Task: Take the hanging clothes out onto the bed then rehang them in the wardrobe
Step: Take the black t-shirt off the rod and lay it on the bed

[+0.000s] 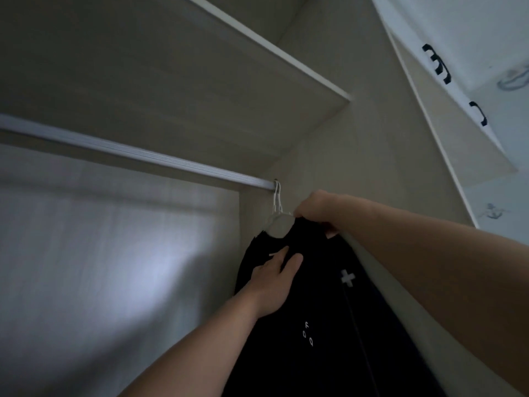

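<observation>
A black garment (323, 310) with a white cross and small white letters hangs at the far right end of the wardrobe rail (137, 154). Its white hanger (277, 203) is hooked over the rail beside the side wall. My right hand (317, 209) is closed on the garment's shoulder just right of the hanger hook. My left hand (276, 285) lies on the black fabric below the collar, fingers bent into it. The lower part of the garment runs out of view.
A wooden shelf (200, 81) sits right above the rail. The wardrobe side wall (357, 173) stands close behind the garment. An open door (446, 116) with black handles (438, 64) swings out at the upper right. The rest of the rail is bare.
</observation>
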